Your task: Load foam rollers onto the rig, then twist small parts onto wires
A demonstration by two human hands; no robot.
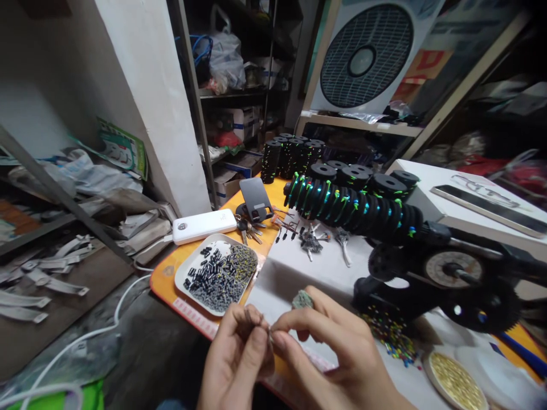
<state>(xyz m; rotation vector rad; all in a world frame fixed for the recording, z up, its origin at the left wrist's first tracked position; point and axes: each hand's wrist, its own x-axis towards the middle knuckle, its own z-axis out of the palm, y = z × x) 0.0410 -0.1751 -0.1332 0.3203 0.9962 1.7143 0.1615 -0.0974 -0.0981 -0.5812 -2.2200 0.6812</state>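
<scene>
At the lower middle, my left hand [241, 356] pinches a bundle of thin dark strands [248, 324]. The fingertips of my right hand [342, 347] close on something tiny beside the left thumb, too small to make out. A grey-green lump [302, 299] shows behind my right index finger, held or resting there. Just beyond my left hand, a white tray [182, 273] holds many small black and grey pieces. Small dark parts with wires and a grey tufted bundle [311, 242] lie on the white sheet [282, 265].
A black geared device [455, 273] carrying a row of black discs [350, 205] stands at the right. Nearby are coloured beads [395, 341] and a dish of gold pieces [455, 378]. A white power bank [205, 226], keys [243, 230] and phone stand [255, 198] sit behind the tray.
</scene>
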